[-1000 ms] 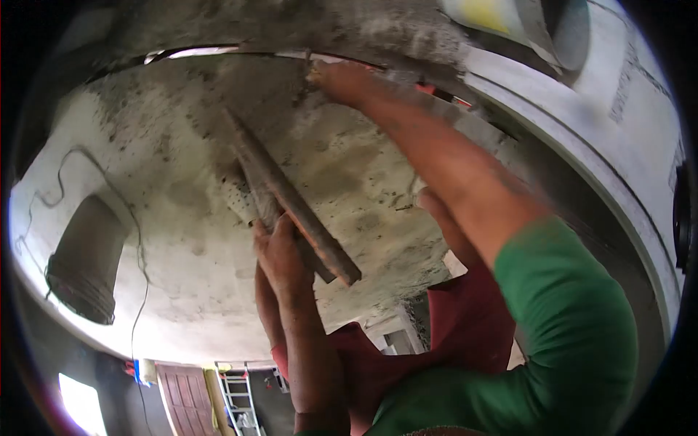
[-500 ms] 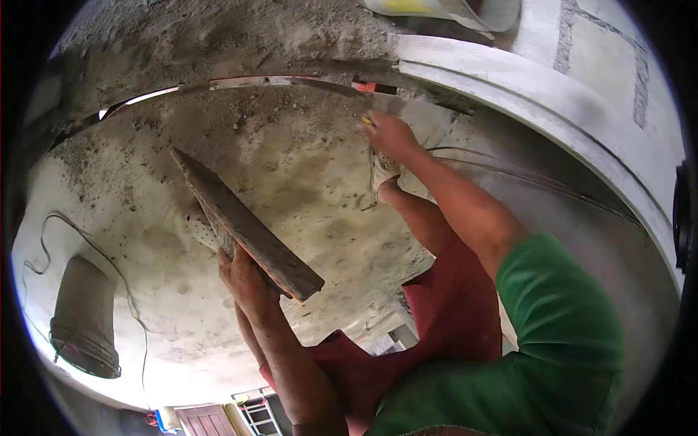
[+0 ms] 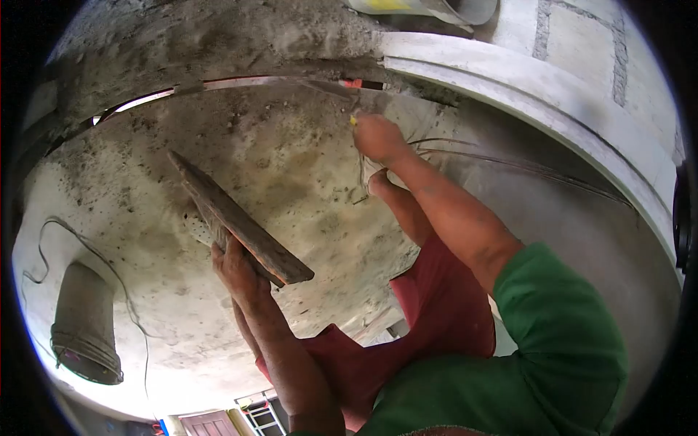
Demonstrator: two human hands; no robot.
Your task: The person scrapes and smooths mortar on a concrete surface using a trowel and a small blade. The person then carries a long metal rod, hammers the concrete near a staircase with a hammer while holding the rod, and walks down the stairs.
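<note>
My left hand (image 3: 238, 272) is closed under a weathered wooden mortar board (image 3: 243, 218), seen nearly edge-on and slanting from upper left to lower right. Its top face barely shows, so any load on it is hard to make out. Farther up, my right hand (image 3: 379, 138) is closed around a trowel whose yellow handle end (image 3: 354, 120) peeks out beside the fingers. A thin grey blade (image 3: 329, 89) shows beyond that hand, close to a long strip with a red end (image 3: 352, 83) along the edge of the rough ground.
A grey bucket (image 3: 83, 320) lies at the left beside a loose cable (image 3: 131, 298). Thin rods or cables (image 3: 523, 171) run at the right below a white ledge (image 3: 538, 94). Another pale container (image 3: 429, 11) sits at the top. My foot and leg are beneath the right arm.
My right hand has shifted slightly left and down, now covering more of my foot. The board in my left hand has moved slightly up and left. The whole view has shifted a little.
</note>
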